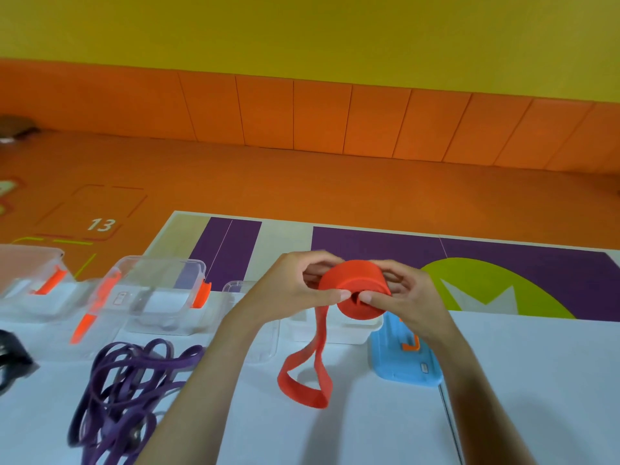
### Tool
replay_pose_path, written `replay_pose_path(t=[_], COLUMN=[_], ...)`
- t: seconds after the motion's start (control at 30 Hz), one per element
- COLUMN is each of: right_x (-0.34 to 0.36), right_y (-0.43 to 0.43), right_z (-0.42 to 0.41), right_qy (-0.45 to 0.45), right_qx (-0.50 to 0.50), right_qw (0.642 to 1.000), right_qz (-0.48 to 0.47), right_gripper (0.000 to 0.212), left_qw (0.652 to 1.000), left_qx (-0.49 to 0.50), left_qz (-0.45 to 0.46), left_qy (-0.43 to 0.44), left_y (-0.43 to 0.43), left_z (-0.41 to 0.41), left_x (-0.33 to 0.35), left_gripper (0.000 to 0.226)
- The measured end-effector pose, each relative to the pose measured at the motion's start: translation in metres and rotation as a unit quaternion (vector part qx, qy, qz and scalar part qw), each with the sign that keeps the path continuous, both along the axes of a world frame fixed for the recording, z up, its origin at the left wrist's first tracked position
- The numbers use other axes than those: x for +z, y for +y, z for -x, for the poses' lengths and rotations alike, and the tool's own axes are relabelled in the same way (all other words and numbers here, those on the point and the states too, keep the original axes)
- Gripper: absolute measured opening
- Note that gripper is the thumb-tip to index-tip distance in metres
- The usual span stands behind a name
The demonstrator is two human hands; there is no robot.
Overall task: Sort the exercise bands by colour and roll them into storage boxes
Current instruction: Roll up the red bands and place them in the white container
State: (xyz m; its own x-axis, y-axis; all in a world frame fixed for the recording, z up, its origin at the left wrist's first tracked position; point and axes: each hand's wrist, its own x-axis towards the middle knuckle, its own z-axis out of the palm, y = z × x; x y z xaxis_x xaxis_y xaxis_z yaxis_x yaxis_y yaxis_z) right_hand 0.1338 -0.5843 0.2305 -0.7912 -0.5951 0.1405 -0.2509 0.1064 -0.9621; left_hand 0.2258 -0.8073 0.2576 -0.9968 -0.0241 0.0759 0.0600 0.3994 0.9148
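Status, head view. 1 red band is in work, held mid-frame above the table. Most of its length is wound into a thick coil between the 2 hands. The unwound tail drops from the coil's lower left and ends in a loop at lower centre, whose bottom seems to rest on the white top. We judge this roll mostly wound but not finished, and not yet boxed.

Left to do:
- The purple bands lie at lower left in a loose, tangled heap, none rolled.
- A dark band sits at the left edge, partly cut off by the frame.
- 2 clear boxes with orange clasps stand at left, the far-left box and the nearer clear box.
- A pale box sits just below the coil, with a blue lid beside it at right, under the right wrist.
- We see no coloured roll in any box, though the clear walls and blur limit certainty.

Judgement: the task is early.

Hand pose. The left hand grips the coil from the left, fingers curled over its far side and the left thumb pressed on the near face. The right hand mirrors it from the right, with the right thumb beside the other at the coil's centre. Both hands are closed snugly on the coil. The forearms rise from the bottom edge and converge.
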Motion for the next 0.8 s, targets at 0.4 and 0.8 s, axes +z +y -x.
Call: replay_pose_path(t=[0.4, 0.8], right_x=[-0.022, -0.032], right_y=[-0.011, -0.008], right_z=[-0.015, -0.01], right_qy=[-0.041, -0.105], right_qx=[-0.052, -0.067], right_qw=[0.994, 0.982], right_qz=[0.083, 0.141], right_gripper=[0.048, 0.043], left_qw=[0.996, 0.991], left_qx=[0.077, 0.095], left_qz=[-0.044, -0.096], left_qy=[0.011, -0.002], left_y=[0.003, -0.004], left_z=[0.002, 0.003], left_x=[-0.021, -0.032], left_gripper=[0.049, 0.039])
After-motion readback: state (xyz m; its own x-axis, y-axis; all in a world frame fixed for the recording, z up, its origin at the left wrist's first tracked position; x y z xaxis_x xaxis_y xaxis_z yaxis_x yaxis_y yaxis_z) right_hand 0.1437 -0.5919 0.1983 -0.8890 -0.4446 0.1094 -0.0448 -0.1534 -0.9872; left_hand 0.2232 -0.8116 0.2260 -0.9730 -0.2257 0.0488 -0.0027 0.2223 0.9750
